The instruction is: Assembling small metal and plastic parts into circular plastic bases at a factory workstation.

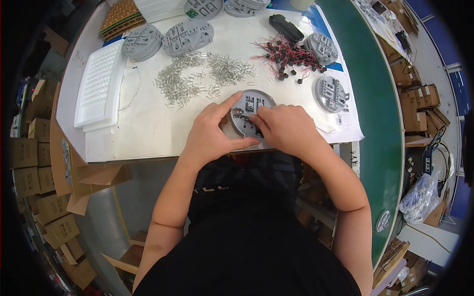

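Note:
At the front edge of the table sits a round grey plastic housing with slots and small fittings inside. My left hand grips its left rim, thumb along the near side and forefinger along the far side. My right hand reaches in from the right, its fingers closed and pressed down inside the housing. Whatever lies under those fingertips is hidden. Just beyond the housing spreads a loose heap of small U-shaped metal pins. A pile of black round buzzer-like parts with red wires lies farther right.
More grey round housings stand at the back and at the right. A white ribbed tray lies at the left, with a thin wire beside it. A black handheld tool rests behind the buzzers. Cardboard boxes stack at the left.

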`<state>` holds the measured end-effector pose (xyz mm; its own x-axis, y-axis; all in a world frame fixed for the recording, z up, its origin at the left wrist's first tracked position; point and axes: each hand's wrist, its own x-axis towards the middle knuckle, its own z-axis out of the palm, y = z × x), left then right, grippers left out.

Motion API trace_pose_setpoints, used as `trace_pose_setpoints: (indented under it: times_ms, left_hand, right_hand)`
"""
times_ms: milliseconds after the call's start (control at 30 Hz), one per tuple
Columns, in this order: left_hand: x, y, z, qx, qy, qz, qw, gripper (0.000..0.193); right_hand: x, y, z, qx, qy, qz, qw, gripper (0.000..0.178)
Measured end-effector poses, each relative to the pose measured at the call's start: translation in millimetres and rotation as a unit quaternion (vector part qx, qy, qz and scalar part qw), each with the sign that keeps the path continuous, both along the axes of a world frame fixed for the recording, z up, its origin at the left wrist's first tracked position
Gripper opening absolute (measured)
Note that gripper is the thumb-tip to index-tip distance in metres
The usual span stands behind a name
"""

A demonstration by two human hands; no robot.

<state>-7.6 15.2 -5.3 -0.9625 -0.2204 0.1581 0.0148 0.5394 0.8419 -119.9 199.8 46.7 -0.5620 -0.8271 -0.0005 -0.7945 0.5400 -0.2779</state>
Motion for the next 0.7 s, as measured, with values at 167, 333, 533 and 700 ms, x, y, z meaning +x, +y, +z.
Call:
trace_pose_setpoints:
  times_ms: [167, 333, 533, 700]
  left_hand:
    - [0.2, 0.7, -0.8, -0.003, 0.031, 0.0, 1.0, 0.102]
    - [0.2, 1.5, 0.0, -0.014, 0.041, -0.004, 0.999, 0.102]
    - [-1.2, 2.1, -1.7, -0.018, 0.066, -0.008, 0.998, 0.102]
    - [-1.1, 2.1, -0.8, -0.013, 0.059, -0.007, 0.998, 0.102]
  right_hand:
    - [-11.4, -4.4, 6.9, 0.011, -0.095, 0.008, 0.995, 0.035]
    - [-20.3, -7.6, 9.6, 0.037, -0.154, 0.025, 0.987, 0.037]
    - [-25.6, -9.4, 9.3, 0.074, -0.136, 0.038, 0.987, 0.042]
    - [-26.2, -13.5, 12.7, 0.077, -0.169, 0.029, 0.982, 0.041]
